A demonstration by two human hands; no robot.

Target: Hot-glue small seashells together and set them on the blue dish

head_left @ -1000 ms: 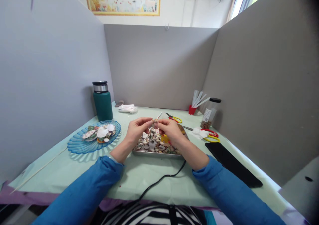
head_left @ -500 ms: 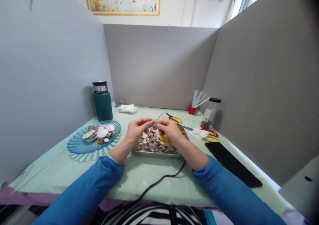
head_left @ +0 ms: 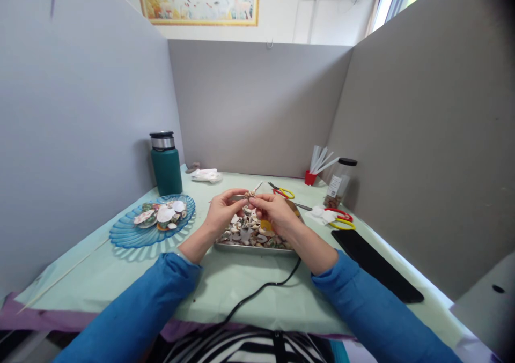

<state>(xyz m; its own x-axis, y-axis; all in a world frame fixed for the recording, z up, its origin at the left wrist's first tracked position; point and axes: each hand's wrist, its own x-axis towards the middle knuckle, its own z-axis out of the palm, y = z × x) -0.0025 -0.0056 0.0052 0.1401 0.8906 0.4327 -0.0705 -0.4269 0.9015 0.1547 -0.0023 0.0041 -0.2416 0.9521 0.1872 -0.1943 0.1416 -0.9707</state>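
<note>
My left hand (head_left: 222,211) and my right hand (head_left: 276,213) meet in the middle, both closed, with fingertips pinching one small brownish shell piece (head_left: 250,194) between them. It is tiny and partly covered by the fingers, so its exact shape cannot be made out. Below the hands lies a metal tray (head_left: 253,250) full of mixed shells (head_left: 249,234). Among these shells is a yellow item (head_left: 266,225), close under my right hand. A thin white stick (head_left: 258,186) shows just behind the fingertips.
To the left, a blue scalloped plate (head_left: 124,235) bears shells, with a green bottle (head_left: 166,170) behind it. Yellow-and-red pliers (head_left: 285,192), a red cup (head_left: 310,178) of glue sticks, a clear jar (head_left: 337,186), scissors (head_left: 341,223) and a black phone (head_left: 374,266) stand or lie rightward. A black cable (head_left: 261,288) crosses the front.
My left fingers have shifted around the small shell piece, with the thumb lower, and more of the piece shows. My right hand stays nearly in place.
</note>
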